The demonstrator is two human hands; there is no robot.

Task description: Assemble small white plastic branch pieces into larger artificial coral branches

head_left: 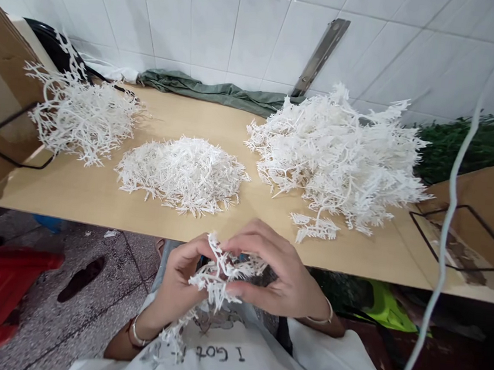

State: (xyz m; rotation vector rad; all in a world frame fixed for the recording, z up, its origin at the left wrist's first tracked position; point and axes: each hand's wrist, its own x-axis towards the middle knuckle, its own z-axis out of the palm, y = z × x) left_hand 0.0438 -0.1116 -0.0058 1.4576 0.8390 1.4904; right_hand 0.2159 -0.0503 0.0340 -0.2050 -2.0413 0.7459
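"White branching sprig (217, 288), plastic-looking: what are the hands doing with it?"

"They are holding it together above the lap, just off the near edge of the tan table (51, 195). The left hand (177, 282) is gripping it from its side, and the right hand (284, 268) is pinching at it with thumb and index finger. Other fingers are lying behind the strands, so I cannot tell how firmly they are pressing."

"And how would one be handling it well?"

"My judgement: one hand should be steadying the main stem while the other is taking a single branch, pinching close to the fork. The thin tips are looking prone to snagging, so a gentle touch would be sparing them."

"What is lying farther out?"

"Straight ahead, a mound of short white bits (186, 173) is resting on the table. To its left, a loose tangle of barer branches (88, 118) is sprawling; to its right, a larger feathery heap (338, 153) is spreading, with a small white cluster (315, 227) lying just in front. Along the back, a green cloth (212, 92) is running beneath a tiled wall (210, 28). Low on the left, a red stool (40, 263) is standing on a speckled floor (110, 312)."
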